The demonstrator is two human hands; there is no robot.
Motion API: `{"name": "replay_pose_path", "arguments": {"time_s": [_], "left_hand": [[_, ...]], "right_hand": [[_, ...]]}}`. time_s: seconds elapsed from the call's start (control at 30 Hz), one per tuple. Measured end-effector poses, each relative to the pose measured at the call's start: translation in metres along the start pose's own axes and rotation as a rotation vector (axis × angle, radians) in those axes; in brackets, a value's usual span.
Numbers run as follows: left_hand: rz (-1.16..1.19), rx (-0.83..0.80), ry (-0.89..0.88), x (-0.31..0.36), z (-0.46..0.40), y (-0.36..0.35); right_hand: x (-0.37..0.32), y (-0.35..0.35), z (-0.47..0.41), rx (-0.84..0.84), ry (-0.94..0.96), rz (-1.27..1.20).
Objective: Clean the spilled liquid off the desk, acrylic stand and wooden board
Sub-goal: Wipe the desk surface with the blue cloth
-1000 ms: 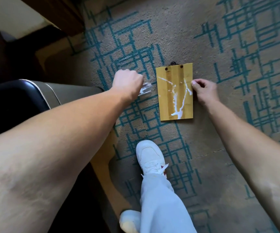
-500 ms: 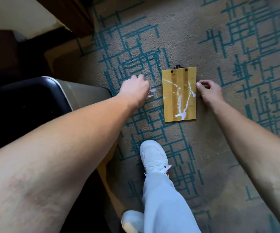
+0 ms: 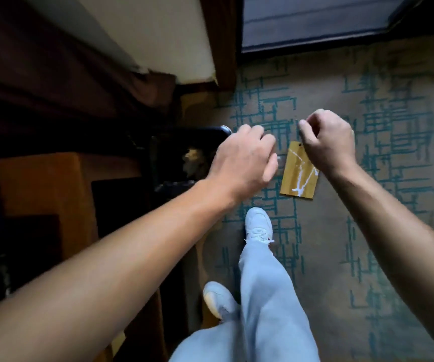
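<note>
The wooden board (image 3: 293, 178) lies flat on the patterned carpet, with white liquid streaked down its middle to the near edge. My right hand (image 3: 328, 139) hovers above the board's top right corner with its fingers curled into a loose fist, and nothing shows in it. My left hand (image 3: 244, 158) hangs to the left of the board, fingers bent and slack. A small clear glint of the acrylic stand (image 3: 278, 158) shows by its fingertips. The hand hides the remainder of the stand.
A black chair seat (image 3: 182, 158) and a brown wooden desk (image 3: 41, 184) stand at the left. My white shoes (image 3: 259, 226) and pale trouser legs are below the board. A dark window frame (image 3: 315, 35) runs along the top.
The view has risen and pulled back from the floor. Both hands have lifted: the right came off the board's edge, the left came up from the acrylic stand. The board stays on the carpet.
</note>
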State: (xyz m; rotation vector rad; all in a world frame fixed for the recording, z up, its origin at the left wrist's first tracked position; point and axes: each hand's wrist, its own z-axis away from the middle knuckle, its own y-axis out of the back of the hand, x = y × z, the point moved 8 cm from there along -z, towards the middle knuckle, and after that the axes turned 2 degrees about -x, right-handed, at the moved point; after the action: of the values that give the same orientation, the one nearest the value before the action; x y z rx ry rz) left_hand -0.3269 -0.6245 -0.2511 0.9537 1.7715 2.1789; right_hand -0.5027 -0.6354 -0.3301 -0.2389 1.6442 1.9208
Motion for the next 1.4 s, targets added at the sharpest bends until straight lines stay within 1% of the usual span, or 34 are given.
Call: {"name": "replay_pose_path", "arguments": {"time_s": [0.1, 0.2, 0.23, 0.3, 0.4, 0.57, 0.63, 0.7, 0.8, 0.9, 1.0, 1.13, 1.3, 1.4], "left_hand": [[0.102, 0.173, 0.251, -0.038, 0.088, 0.077], [0.117, 0.314, 0.514, -0.082, 0.188, 0.133], [0.09, 0.334, 0.609, -0.095, 0.222, 0.146], [0.022, 0.321, 0.786, -0.117, 0.286, 0.161], [-0.051, 0.291, 1.019, -0.134, 0.374, 0.17], [-0.034, 0.297, 1.377, -0.13, 0.487, 0.149], [-0.012, 0.278, 1.49, -0.119, 0.52, 0.128], [0.06, 0.262, 1.647, -0.105, 0.553, 0.101], [0.188, 0.254, 1.956, -0.072, 0.599, 0.062], [0.322, 0.196, 2.154, -0.044, 0.626, 0.03], [0.433, 0.185, 2.211, -0.032, 0.635, 0.015], [0.404, 0.208, 2.205, -0.032, 0.636, 0.008], [0.414, 0.175, 2.184, -0.034, 0.639, 0.001], [0.443, 0.226, 2.169, -0.034, 0.644, 0.005]], "right_hand": [[-0.113, 0.026, 0.034, -0.007, 0.294, -0.019], [-0.217, 0.039, 0.07, -0.017, 0.547, -0.027], [-0.25, 0.038, 0.082, -0.032, 0.638, -0.015], [-0.311, 0.026, 0.106, -0.097, 0.813, 0.02], [-0.384, -0.01, 0.143, -0.236, 0.974, 0.107], [-0.463, -0.1, 0.204, -0.499, 1.161, 0.293], [-0.487, -0.134, 0.219, -0.546, 1.203, 0.365], [-0.507, -0.162, 0.23, -0.551, 1.233, 0.44], [-0.527, -0.194, 0.241, -0.534, 1.263, 0.534], [-0.534, -0.207, 0.246, -0.478, 1.277, 0.607], [-0.542, -0.204, 0.25, -0.448, 1.287, 0.591], [-0.55, -0.2, 0.256, -0.445, 1.266, 0.55], [-0.562, -0.198, 0.27, -0.544, 1.252, 0.439], [-0.56, -0.176, 0.284, -0.607, 1.213, 0.347]]}}
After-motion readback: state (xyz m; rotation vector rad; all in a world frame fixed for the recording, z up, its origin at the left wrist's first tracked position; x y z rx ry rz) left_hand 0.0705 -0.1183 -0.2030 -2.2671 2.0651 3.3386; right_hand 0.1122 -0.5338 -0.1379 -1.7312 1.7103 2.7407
